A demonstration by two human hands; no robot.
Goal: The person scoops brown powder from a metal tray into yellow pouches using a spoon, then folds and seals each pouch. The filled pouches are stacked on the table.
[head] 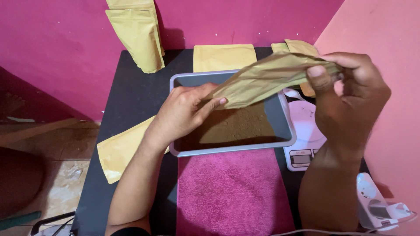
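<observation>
I hold a flat tan paper pouch [267,78] between both hands, stretched slantwise in the air above the grey tray [286,126]. My left hand [183,113] grips its lower end, fingers pressed together under it and thumb across the top, so that end hangs just over the brown powder [236,126] that covers the tray's floor. My right hand [350,91] pinches the upper end, thumb on the near face and fingers curled over the far side, up near the pink wall on that side. The pouch does not touch the tray or the powder as far as I can see. The tray sits on a black table [131,96], and a magenta towel [234,192] lies right against its near edge. Just to the right of the tray stands a white kitchen scale [304,131], partly hidden by my right forearm. More empty tan pouches lie around: one flat behind the tray [224,57], one hanging over the table's left edge [120,150], and two standing upright against the magenta wall at the back left corner [138,37]. A white device [378,205] sits at the table's near right corner.
</observation>
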